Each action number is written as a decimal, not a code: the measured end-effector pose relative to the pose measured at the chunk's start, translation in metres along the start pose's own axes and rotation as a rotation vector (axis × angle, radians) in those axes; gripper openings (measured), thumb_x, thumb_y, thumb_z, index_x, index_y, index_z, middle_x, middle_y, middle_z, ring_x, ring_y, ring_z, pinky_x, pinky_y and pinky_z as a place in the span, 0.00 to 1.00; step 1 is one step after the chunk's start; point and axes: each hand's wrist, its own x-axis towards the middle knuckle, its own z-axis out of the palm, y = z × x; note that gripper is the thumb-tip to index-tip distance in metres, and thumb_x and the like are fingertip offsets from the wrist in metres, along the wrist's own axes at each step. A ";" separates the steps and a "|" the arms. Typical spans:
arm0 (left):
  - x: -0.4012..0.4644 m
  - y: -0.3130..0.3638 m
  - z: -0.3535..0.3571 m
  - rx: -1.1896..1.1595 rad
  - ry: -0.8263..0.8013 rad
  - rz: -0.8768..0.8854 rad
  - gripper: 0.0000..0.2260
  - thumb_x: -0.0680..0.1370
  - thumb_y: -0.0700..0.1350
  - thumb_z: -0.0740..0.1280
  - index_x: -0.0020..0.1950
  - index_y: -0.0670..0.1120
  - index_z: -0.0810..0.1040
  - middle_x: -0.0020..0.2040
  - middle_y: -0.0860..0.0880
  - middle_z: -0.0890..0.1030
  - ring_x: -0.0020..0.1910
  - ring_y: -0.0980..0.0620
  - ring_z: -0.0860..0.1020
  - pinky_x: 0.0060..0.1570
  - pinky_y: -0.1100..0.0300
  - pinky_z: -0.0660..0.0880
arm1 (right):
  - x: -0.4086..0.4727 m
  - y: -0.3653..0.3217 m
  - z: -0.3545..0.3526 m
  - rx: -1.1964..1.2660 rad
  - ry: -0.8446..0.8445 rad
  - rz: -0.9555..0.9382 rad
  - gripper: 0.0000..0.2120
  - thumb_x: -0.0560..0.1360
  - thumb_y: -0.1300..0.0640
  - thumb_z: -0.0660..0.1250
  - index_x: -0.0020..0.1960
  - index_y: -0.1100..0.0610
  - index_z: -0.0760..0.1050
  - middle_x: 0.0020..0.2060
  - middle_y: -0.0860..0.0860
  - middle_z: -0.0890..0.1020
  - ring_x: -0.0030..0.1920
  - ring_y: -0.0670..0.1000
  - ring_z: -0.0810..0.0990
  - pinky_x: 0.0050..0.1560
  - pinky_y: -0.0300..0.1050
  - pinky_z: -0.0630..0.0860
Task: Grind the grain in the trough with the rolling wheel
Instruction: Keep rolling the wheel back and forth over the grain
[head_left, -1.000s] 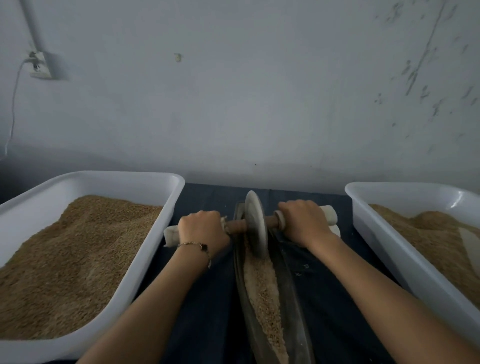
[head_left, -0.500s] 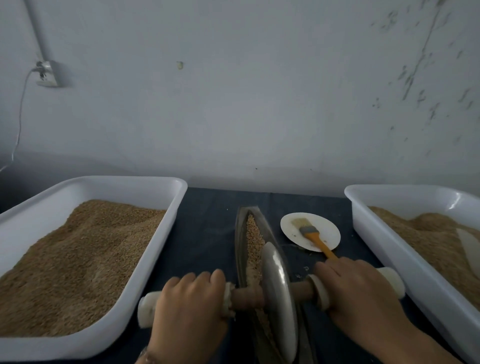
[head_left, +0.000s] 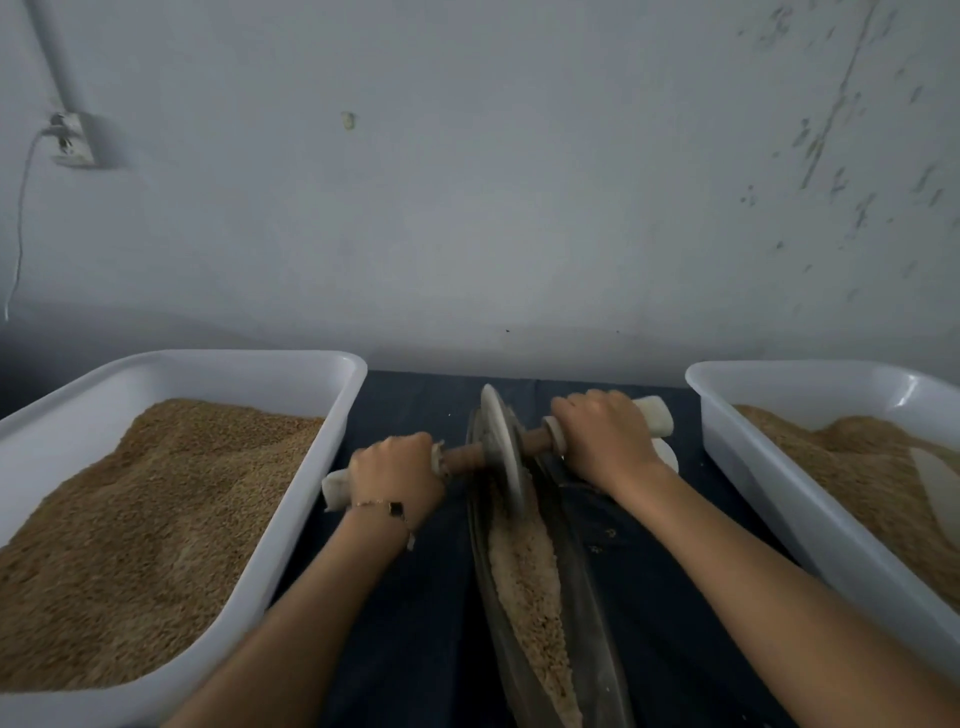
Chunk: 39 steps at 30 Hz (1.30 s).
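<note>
A narrow dark metal trough (head_left: 592, 613) runs away from me down the middle of the table, filled with pale crushed grain (head_left: 524, 582). The grey rolling wheel (head_left: 503, 447) stands upright at the trough's far end, on a wooden axle with white handle ends. My left hand (head_left: 397, 478) grips the left handle and my right hand (head_left: 605, 441) grips the right handle. Both arms are stretched forward.
A white tub (head_left: 332, 405) heaped with brown grain stands on the left, and a second white tub (head_left: 727, 415) with grain on the right. Behind my right hand a white plate edge (head_left: 667, 457) shows. A dark blue cloth (head_left: 426, 613) covers the table; a wall stands close behind.
The wheel rolled from the near part of the trough back to its far end, both hands going with it. The plate and brush seen half a second ago are now mostly hidden.
</note>
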 end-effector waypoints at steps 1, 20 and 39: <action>0.007 0.001 0.000 -0.010 -0.027 -0.015 0.07 0.77 0.51 0.61 0.42 0.51 0.71 0.41 0.52 0.77 0.41 0.52 0.76 0.45 0.56 0.72 | 0.005 0.002 0.002 -0.016 0.006 -0.001 0.05 0.69 0.60 0.67 0.45 0.55 0.73 0.43 0.53 0.81 0.44 0.57 0.78 0.40 0.47 0.60; -0.133 0.008 -0.045 0.094 0.195 0.365 0.20 0.43 0.42 0.78 0.26 0.48 0.71 0.22 0.51 0.70 0.20 0.49 0.69 0.23 0.59 0.60 | -0.139 -0.012 -0.057 0.181 -0.079 -0.014 0.24 0.48 0.55 0.81 0.34 0.45 0.69 0.28 0.43 0.71 0.29 0.42 0.63 0.30 0.35 0.61; -0.004 0.007 -0.002 0.190 0.157 0.043 0.07 0.76 0.48 0.64 0.43 0.50 0.67 0.38 0.53 0.71 0.38 0.53 0.69 0.41 0.60 0.64 | -0.013 0.009 0.013 0.027 -0.022 0.062 0.05 0.72 0.55 0.65 0.44 0.50 0.69 0.43 0.48 0.79 0.44 0.52 0.76 0.40 0.45 0.61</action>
